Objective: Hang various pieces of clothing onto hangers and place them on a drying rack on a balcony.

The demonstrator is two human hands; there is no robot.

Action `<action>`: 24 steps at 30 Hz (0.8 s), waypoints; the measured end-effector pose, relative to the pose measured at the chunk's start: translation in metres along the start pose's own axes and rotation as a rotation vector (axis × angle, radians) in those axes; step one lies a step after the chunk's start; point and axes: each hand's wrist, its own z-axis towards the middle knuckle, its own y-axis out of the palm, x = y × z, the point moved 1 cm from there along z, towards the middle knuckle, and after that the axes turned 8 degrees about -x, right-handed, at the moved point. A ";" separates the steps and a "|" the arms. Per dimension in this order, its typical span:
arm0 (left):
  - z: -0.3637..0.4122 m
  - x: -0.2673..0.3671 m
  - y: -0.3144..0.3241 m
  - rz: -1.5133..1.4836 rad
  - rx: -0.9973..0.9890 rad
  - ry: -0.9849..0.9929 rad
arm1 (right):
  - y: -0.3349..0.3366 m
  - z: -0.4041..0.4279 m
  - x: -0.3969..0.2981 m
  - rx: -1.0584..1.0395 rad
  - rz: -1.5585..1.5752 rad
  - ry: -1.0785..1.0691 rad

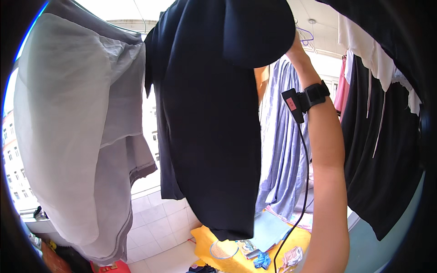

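Observation:
A black garment hangs directly before me, its folds and a rounded flap filling the middle of the view. My right arm is raised, and my right hand reaches up to the edge of that flap. The dark cloth covers the fingers, so their grip is hidden. Around the right wrist sits a black strap carrying a small device, from which a black cable runs down. My left hand is out of view. Just left of the black garment hangs a sheer white and grey garment.
At right hang more clothes, including a black garment below white cloth with drawstrings. A blue-grey curtain hangs behind my arm. A purple hanger is overhead. Below, a yellow cloth bears a racket and a blue bag.

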 end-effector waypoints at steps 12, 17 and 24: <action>-0.026 0.038 0.011 0.074 -0.018 0.039 | 0.071 -0.068 -0.020 -0.266 1.258 0.493; -0.043 0.051 0.023 -0.056 0.074 0.026 | 0.114 -0.054 -0.073 -0.284 1.597 0.449; -0.087 0.025 0.015 -0.005 0.291 -0.073 | 0.160 -0.008 -0.123 -0.349 1.794 0.437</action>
